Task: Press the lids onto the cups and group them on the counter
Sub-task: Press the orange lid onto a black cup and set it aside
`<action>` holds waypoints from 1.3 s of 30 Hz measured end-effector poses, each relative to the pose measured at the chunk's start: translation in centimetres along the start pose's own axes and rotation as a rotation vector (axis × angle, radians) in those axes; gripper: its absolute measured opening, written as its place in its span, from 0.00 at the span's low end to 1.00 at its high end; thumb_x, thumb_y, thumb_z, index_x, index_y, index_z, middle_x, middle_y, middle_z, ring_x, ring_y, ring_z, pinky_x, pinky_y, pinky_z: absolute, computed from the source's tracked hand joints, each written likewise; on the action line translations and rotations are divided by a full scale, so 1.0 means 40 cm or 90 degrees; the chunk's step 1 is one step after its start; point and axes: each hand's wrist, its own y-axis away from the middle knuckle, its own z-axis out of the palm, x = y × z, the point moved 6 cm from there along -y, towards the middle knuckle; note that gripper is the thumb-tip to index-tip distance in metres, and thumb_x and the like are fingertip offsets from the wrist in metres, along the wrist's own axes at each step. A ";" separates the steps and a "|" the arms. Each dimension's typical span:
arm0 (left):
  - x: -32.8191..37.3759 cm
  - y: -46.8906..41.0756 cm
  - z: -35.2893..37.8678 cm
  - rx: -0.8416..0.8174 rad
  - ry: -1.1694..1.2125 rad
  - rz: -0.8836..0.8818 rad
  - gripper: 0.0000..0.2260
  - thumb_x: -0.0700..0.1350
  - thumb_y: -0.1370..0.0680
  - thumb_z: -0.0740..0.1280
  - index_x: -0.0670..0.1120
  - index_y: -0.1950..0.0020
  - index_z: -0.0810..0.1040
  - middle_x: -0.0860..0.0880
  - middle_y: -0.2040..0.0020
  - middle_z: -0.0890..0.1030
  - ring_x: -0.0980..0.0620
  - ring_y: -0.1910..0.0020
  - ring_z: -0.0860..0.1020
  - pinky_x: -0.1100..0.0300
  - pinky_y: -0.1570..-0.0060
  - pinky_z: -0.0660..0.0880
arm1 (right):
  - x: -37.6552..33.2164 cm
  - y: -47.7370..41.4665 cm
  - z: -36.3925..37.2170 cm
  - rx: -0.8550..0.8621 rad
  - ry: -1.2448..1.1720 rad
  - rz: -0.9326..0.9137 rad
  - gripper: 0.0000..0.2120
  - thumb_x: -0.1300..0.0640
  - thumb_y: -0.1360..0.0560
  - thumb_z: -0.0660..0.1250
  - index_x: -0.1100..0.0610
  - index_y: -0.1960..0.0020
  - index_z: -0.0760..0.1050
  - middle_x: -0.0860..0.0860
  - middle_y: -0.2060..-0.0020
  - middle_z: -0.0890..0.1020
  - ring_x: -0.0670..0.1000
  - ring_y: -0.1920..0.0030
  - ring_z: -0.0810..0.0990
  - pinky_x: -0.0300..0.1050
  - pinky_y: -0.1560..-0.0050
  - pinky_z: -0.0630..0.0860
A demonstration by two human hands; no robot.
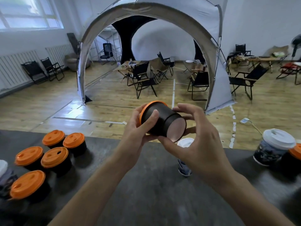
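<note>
A black cup (164, 121) with an orange lid on it is held in the air above the counter's far edge, tipped so its pale base faces me. My left hand (138, 129) grips the lid end, thumb across the cup wall. My right hand (193, 139) curls round the base end, with my fingers over the top. Several black cups with orange lids (54, 154) stand grouped at the left of the dark counter (146, 185).
A patterned cup with a white lid (275, 147) stands at the right, an orange-lidded cup (295, 152) beside it. Another white-lidded cup (185, 142) shows behind my right hand. A white-lidded cup (3, 170) sits at the left edge. Beyond the counter lie a tent and chairs.
</note>
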 end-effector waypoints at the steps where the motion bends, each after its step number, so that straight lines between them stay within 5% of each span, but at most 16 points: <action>1: -0.003 -0.005 -0.006 -0.003 0.008 -0.007 0.26 0.53 0.26 0.73 0.45 0.30 0.75 0.40 0.37 0.81 0.44 0.41 0.83 0.56 0.54 0.81 | -0.002 0.000 0.008 0.001 0.002 -0.005 0.36 0.43 0.32 0.79 0.51 0.29 0.69 0.42 0.35 0.76 0.43 0.36 0.77 0.47 0.40 0.78; 6: -0.015 -0.014 -0.021 -0.015 0.078 0.002 0.22 0.46 0.23 0.72 0.38 0.32 0.75 0.39 0.43 0.83 0.41 0.42 0.82 0.48 0.47 0.81 | 0.002 -0.015 0.030 -0.047 -0.032 0.087 0.37 0.26 0.33 0.68 0.44 0.30 0.68 0.39 0.39 0.77 0.41 0.45 0.81 0.43 0.48 0.82; 9: -0.025 -0.021 -0.028 -0.034 0.054 -0.008 0.25 0.50 0.23 0.70 0.42 0.28 0.73 0.37 0.34 0.79 0.39 0.36 0.80 0.44 0.42 0.80 | 0.011 -0.015 0.040 -0.062 -0.073 0.106 0.29 0.36 0.32 0.75 0.43 0.35 0.71 0.41 0.46 0.82 0.42 0.49 0.84 0.40 0.51 0.82; 12: -0.033 -0.019 -0.030 -0.058 0.019 -0.026 0.26 0.54 0.21 0.69 0.43 0.27 0.71 0.41 0.38 0.82 0.48 0.44 0.83 0.54 0.55 0.81 | 0.019 -0.008 0.047 -0.040 -0.021 0.069 0.31 0.46 0.30 0.79 0.47 0.32 0.70 0.42 0.43 0.81 0.42 0.44 0.81 0.37 0.50 0.80; 16: -0.038 -0.026 -0.037 -0.072 0.033 -0.026 0.24 0.49 0.21 0.69 0.42 0.27 0.72 0.37 0.35 0.79 0.40 0.38 0.81 0.49 0.48 0.81 | 0.035 -0.007 0.058 -0.040 -0.036 0.100 0.32 0.33 0.28 0.71 0.46 0.30 0.68 0.42 0.40 0.78 0.43 0.43 0.80 0.38 0.50 0.80; 21: -0.060 -0.030 -0.039 -0.029 -0.018 -0.041 0.26 0.56 0.23 0.70 0.44 0.30 0.75 0.39 0.36 0.81 0.40 0.37 0.81 0.44 0.44 0.81 | 0.036 0.004 0.065 0.016 0.011 0.068 0.34 0.37 0.33 0.76 0.48 0.33 0.71 0.41 0.41 0.77 0.42 0.43 0.79 0.33 0.51 0.75; 26: -0.067 -0.022 -0.018 -0.081 0.083 -0.059 0.23 0.54 0.17 0.62 0.38 0.31 0.76 0.33 0.35 0.79 0.38 0.36 0.79 0.45 0.36 0.75 | 0.035 0.014 0.073 0.032 -0.012 0.098 0.36 0.27 0.35 0.73 0.45 0.35 0.68 0.41 0.42 0.76 0.40 0.45 0.77 0.28 0.52 0.72; 28: -0.062 -0.021 -0.019 -0.104 0.102 -0.045 0.23 0.54 0.17 0.61 0.37 0.32 0.76 0.34 0.36 0.79 0.39 0.37 0.79 0.46 0.36 0.75 | 0.037 0.022 0.082 0.021 -0.036 0.103 0.35 0.33 0.34 0.78 0.47 0.36 0.69 0.44 0.43 0.78 0.41 0.48 0.78 0.28 0.55 0.72; 33: -0.042 -0.035 -0.047 -0.045 0.025 0.006 0.30 0.56 0.29 0.76 0.40 0.33 0.77 0.39 0.38 0.82 0.41 0.38 0.80 0.50 0.44 0.80 | 0.025 0.038 0.092 0.051 0.081 -0.030 0.37 0.54 0.33 0.82 0.56 0.29 0.70 0.51 0.37 0.73 0.41 0.42 0.73 0.28 0.47 0.71; 39: -0.064 -0.027 -0.052 -0.066 0.087 -0.024 0.30 0.53 0.24 0.67 0.36 0.28 0.71 0.30 0.33 0.76 0.31 0.34 0.75 0.37 0.34 0.72 | 0.021 0.047 0.109 0.054 0.004 0.006 0.40 0.39 0.34 0.80 0.55 0.30 0.68 0.47 0.35 0.73 0.45 0.45 0.78 0.32 0.51 0.73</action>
